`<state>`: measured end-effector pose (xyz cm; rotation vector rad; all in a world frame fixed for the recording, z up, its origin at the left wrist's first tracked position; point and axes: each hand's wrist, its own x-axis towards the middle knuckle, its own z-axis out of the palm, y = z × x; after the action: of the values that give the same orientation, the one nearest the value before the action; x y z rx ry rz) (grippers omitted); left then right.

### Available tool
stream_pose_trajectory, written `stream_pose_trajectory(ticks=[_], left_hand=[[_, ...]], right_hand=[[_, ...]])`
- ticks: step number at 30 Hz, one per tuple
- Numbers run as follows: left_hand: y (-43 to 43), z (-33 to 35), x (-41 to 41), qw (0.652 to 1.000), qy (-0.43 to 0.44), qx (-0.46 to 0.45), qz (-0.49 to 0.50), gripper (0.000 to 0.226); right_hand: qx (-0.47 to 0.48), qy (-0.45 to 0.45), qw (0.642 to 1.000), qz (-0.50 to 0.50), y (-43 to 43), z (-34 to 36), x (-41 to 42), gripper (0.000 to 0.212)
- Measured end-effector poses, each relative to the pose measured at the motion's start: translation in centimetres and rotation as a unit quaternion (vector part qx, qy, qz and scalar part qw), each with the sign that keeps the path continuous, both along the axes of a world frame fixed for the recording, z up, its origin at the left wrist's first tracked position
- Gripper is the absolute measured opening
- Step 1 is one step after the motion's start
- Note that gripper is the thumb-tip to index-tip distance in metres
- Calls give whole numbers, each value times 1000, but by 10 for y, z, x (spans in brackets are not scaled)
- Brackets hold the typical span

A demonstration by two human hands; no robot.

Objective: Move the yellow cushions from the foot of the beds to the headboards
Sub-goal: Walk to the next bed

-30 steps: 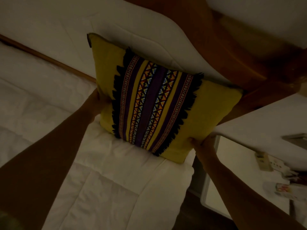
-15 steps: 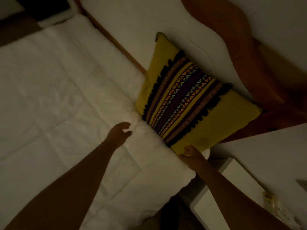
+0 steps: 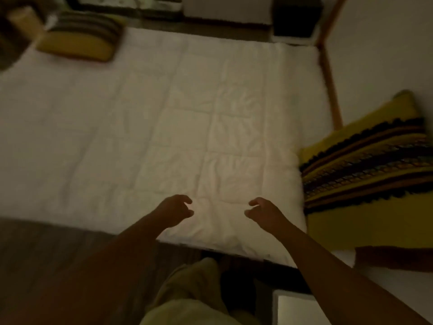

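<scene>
A yellow cushion (image 3: 365, 174) with a dark striped, fringed panel leans against the white pillow and headboard at the right edge of the view. A second yellow striped cushion (image 3: 82, 37) lies flat at the far left corner of the bed, at its foot end. My left hand (image 3: 174, 213) and my right hand (image 3: 266, 213) hover over the near edge of the white quilt (image 3: 187, 118), both empty with fingers loosely curled apart. Neither hand touches a cushion.
The wooden headboard frame (image 3: 329, 90) runs along the bed's right side. A white bedside table (image 3: 297, 310) stands at the bottom right. Dark wooden floor (image 3: 46, 254) lies at the lower left, and my legs are below the hands. Furniture lines the far wall.
My right hand has let go of the cushion, which stays leaning at the headboard. Both hands pulled back over the quilt, and the view swung left toward the bed's foot.
</scene>
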<state>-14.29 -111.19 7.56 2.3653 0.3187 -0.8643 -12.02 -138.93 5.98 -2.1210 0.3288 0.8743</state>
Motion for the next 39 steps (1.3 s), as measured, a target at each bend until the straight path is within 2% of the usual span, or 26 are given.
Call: stream_pose_trajectory(ticks=[5, 10, 16, 23, 27, 31, 36, 39], left_hand=[[102, 17, -95, 991, 9, 13, 131, 41], [204, 22, -178, 970, -18, 28, 240, 45], [346, 29, -287, 948, -25, 73, 308, 58], [482, 45, -388, 916, -36, 80, 391, 44], [541, 54, -422, 906, -30, 90, 413, 44], [595, 54, -439, 897, -42, 89, 431, 43], [690, 45, -430, 892, -10, 91, 442, 49], [759, 37, -414, 878, -12, 97, 469, 50]], right_hand=[[18, -29, 991, 128, 112, 12, -23, 35], [25, -64, 956, 286, 251, 27, -47, 36], [3, -78, 880, 468, 450, 29, -94, 36], [-29, -116, 773, 623, 644, 24, -163, 41], [-48, -129, 730, 670, 729, 23, -191, 50], [-46, -124, 705, 697, 803, 21, -197, 50], [-10, -133, 713, 688, 908, 11, -188, 50], [11, -129, 709, 693, 981, 3, -177, 53]])
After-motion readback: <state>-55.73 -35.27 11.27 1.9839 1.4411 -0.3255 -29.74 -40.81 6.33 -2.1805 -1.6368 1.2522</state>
